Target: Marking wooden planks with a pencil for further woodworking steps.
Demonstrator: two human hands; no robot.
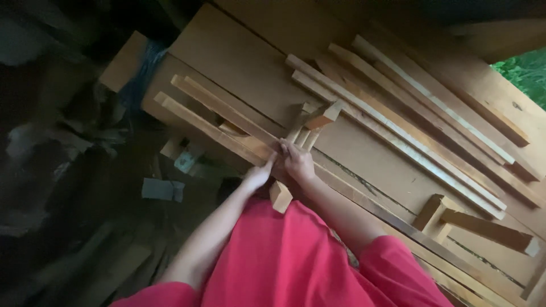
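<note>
a short wood block sits at the near edge of the bench, between the two wrists, its pale cut end facing the camera. the left hand rests on a long slat just above the block, fingers curled down over it in a loose grip. the right hand lies beside it, fingers bent and pressed onto the same cluster of wood; whether it grips a piece cannot be told. the two hands touch or nearly touch at the fingertips.

a second slat lies parallel just beyond the first. a small offcut rests tilted on short sticks directly beyond the hands. further right, a bundle of long strips runs diagonally across the bench. near the right edge lie two more blocks. red sleeves fill the foreground. left of the bench the floor is dark and cluttered with scraps; detail there is blurred. green foliage shows at top right.
</note>
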